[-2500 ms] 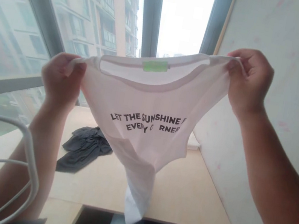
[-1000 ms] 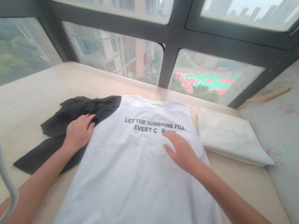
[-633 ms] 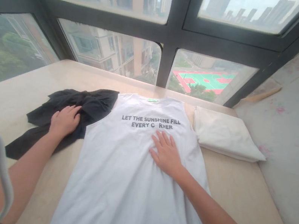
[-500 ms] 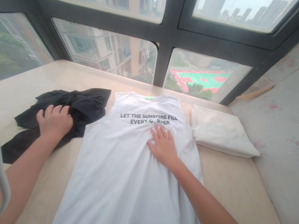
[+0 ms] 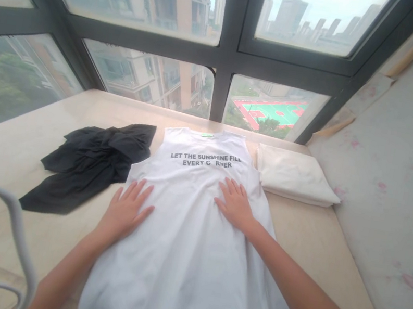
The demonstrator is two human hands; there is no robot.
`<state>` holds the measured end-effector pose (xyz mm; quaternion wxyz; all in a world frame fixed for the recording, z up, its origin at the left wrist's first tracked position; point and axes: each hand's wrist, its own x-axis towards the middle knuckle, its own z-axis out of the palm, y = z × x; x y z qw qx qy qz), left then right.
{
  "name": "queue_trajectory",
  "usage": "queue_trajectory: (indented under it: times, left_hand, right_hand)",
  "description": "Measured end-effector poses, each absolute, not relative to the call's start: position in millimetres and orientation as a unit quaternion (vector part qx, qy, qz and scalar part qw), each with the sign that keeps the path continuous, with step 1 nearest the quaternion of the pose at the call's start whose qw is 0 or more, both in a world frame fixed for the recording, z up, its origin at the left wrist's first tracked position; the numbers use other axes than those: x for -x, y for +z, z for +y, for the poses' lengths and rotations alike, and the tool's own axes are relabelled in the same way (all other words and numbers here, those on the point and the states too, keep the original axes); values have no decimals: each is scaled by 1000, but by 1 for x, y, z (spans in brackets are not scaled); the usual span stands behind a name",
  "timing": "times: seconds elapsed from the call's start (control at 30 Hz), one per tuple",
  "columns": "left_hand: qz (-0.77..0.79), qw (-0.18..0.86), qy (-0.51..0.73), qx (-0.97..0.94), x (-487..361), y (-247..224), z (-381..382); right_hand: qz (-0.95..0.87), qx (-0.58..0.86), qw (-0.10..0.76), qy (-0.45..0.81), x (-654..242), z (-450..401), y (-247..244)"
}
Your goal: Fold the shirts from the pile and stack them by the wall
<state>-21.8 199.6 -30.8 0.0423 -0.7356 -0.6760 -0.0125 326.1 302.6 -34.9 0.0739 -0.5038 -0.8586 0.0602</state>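
Observation:
A white sleeveless shirt [image 5: 185, 235] with dark lettering across its chest lies spread face up, neck toward the window. My left hand [image 5: 128, 210] rests flat on its left side below the armhole, fingers spread. On the right half of the chest, under the print, lies my right hand [image 5: 236, 203], also flat with fingers apart. Soft creases run down the fabric between the two hands. To the left of the shirt sits a crumpled black garment [image 5: 96, 162], apart from my left hand. The shirt's lower hem is not clearly visible.
A folded white cloth [image 5: 298, 175] lies right of the shirt on the pale ledge [image 5: 293, 253]. Dark window frames [image 5: 228, 55] border the far side, and a flowered wall [image 5: 401, 197] the right. A bent white tube [image 5: 15, 228] stands at the lower left.
My left hand has left the black garment and moved right onto the shirt's left side. My right hand stays on the chest. The camera view has shifted slightly.

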Motion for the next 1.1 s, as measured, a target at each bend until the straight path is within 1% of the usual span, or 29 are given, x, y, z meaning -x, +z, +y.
queue_trajectory:
  times: [0.17,0.3,0.37,0.43,0.5,0.57,0.67,0.77,0.9,1.1]
  left_hand:
    - [-652,55,13,756,41,-18,229]
    - [-646,87,7,758,25,0,227]
    - [-647,101,-8,756,11,9,204]
    - [-646,96,-30,757,0,12,166]
    - [-637,77,-58,765,-5,7,118]
    - [-615,74,-80,781,-3,-5,70]
    - [-596,82,-90,794,9,-26,12]
    - [-623,71,-113,771,23,-39,-19]
    - [-659,3,-154,736,36,-38,-34]
    - [-697,-78,-195,686,44,-20,-40]
  right_hand:
    - [-857,507,76,51,-335,301,-33]
    - [-855,506,97,61,-333,298,-22]
    - [-860,486,136,73,-342,281,-16]
    - [-864,454,194,95,-361,250,-11]
    - [-861,427,247,127,-385,208,-8]
    - [-851,423,272,152,-410,159,-5]
    - [-831,452,276,171,-438,95,1]
    - [-853,432,256,144,-450,57,5]
    - [-881,398,232,111,-458,43,0]
    - [-837,460,274,112,-477,49,-15]
